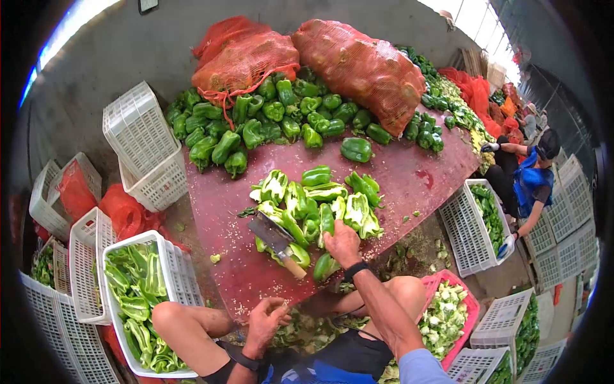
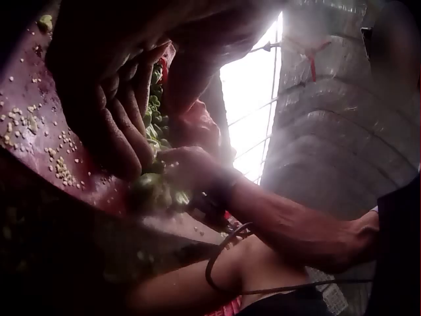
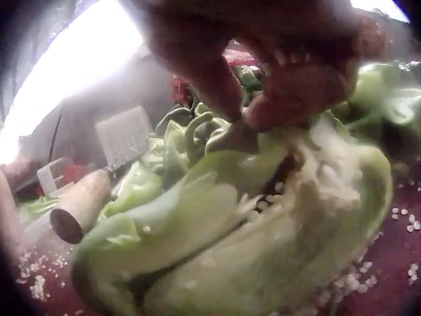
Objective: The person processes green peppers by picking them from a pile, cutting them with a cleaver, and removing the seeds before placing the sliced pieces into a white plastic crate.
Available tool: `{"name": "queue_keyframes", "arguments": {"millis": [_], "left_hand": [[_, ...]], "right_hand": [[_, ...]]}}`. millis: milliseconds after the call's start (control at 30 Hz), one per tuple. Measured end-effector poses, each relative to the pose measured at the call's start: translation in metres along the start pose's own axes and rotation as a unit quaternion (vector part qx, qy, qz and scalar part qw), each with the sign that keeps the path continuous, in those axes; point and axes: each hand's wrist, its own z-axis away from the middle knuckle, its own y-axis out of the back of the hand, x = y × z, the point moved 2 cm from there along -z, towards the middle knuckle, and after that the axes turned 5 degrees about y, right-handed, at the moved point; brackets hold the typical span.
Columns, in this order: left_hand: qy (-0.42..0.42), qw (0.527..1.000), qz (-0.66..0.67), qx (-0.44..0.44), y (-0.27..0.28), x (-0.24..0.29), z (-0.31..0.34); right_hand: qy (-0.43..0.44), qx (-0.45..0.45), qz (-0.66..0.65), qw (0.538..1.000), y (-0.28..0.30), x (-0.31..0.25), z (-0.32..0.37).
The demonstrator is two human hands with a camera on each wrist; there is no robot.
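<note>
My right hand (image 1: 343,244) reaches into a pile of cut green peppers (image 1: 297,200) and pinches one green pepper (image 1: 326,221) in the middle of it. In the right wrist view, thumb and fingertips come together just behind a large split pepper (image 3: 263,243) with pale core and seeds. Left of that hand, a cleaver (image 1: 272,233) with a wooden handle (image 1: 295,267) lies across the cut peppers. My left hand (image 1: 267,323) hovers at the near table edge, fingers loosely bent and holding nothing.
Whole green peppers (image 1: 224,147) and red mesh sacks (image 1: 358,64) fill the back of the red table (image 1: 422,182). A white crate of pepper halves (image 1: 131,243) stands left, a pink basket of cores (image 1: 470,313) right. Another person (image 1: 534,179) works at far right.
</note>
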Motion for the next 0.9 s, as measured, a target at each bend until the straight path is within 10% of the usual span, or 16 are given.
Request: {"name": "queue_keyframes", "arguments": {"millis": [200,367,667,767,900], "left_hand": [[-0.019,1.000,0.014,-0.008,-0.019,-0.015,0.010],[-0.022,0.999,0.021,-0.019,-0.016,-0.009,0.023],[-0.027,0.995,0.098,-0.015,-0.019,0.005,0.021],[-0.046,0.991,0.125,-0.020,-0.027,0.015,0.010],[-0.132,0.967,0.219,0.010,-0.034,0.043,-0.020]], "right_hand": [[-0.008,0.027,0.128,0.991,-0.013,-0.014,0.011],[-0.083,0.064,-0.110,0.988,-0.001,0.006,-0.007],[-0.063,0.207,-0.162,0.963,0.033,0.000,0.016],[-0.142,0.084,-0.381,0.910,0.051,-0.031,0.030],[0.032,0.014,-0.318,0.947,0.059,-0.080,0.074]]}}
